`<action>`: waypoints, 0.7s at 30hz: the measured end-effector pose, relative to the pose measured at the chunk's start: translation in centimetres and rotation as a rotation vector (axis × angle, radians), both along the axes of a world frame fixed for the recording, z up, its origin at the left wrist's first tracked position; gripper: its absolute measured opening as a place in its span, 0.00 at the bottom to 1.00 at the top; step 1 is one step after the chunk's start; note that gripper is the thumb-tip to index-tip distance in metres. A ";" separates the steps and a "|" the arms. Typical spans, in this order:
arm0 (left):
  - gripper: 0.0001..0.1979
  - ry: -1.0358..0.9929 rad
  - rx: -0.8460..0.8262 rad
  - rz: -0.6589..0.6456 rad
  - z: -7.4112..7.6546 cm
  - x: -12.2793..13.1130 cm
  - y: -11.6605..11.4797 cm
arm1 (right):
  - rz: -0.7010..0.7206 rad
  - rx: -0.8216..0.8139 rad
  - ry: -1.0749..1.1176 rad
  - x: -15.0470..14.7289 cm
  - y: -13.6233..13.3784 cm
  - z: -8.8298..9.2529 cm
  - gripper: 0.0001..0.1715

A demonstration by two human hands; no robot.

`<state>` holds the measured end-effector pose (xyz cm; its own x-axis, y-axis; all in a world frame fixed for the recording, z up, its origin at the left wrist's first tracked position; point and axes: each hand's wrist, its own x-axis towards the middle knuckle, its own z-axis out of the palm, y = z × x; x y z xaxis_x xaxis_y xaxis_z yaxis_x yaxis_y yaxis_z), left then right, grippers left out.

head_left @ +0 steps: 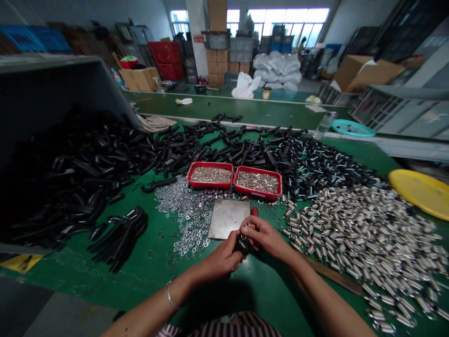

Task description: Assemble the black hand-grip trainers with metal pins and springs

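My left hand (224, 256) is closed around a small black part (242, 244) in front of a square metal plate (229, 219). With fingers pinched together, my right hand (261, 235) touches the top of that part, at a small shiny metal piece (246, 225). Both hands meet over the green table. Just behind my right hand a red object (254, 212) shows beside the plate. Two red trays (210, 185) of small metal pieces stand beyond the plate, side by side. Loose nuts (189, 215) and thin rings lie to its left.
Black handles (115, 145) spill from a grey bin (101, 89) at the left; several more (121, 234) lie grouped nearer. Black-headed bolts (322, 164) and springs (368, 224) are heaped at the right, near a wooden strip (333, 276) and a yellow lid (421, 192).
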<state>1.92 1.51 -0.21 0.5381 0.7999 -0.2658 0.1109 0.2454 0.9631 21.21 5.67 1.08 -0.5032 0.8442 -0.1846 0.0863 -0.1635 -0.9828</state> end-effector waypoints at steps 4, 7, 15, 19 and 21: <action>0.18 -0.150 -0.153 -0.079 0.5 -1.2 0.9 | -0.088 0.240 -0.122 -1.2 -0.6 0.0 0.15; 0.19 -0.144 -0.190 -0.057 0.6 -1.4 2.4 | -0.056 0.286 -0.196 -1.2 0.4 -0.1 0.16; 0.17 -0.212 -0.061 0.345 -0.1 -1.2 6.0 | -0.091 0.767 -1.071 5.2 5.7 -2.7 0.11; 0.18 -0.228 -0.079 0.379 -0.2 -0.5 7.0 | -0.018 0.822 -1.167 5.4 6.7 -3.5 0.09; 0.18 -0.223 -0.056 0.413 -0.6 0.0 7.2 | -0.010 0.821 -1.167 5.2 7.1 -3.7 0.10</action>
<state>1.95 8.75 -0.81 0.2268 0.9467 -0.2289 -0.2147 0.2778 0.9363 26.40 12.77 -2.57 -0.3989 0.9155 0.0527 0.9005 0.4020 -0.1660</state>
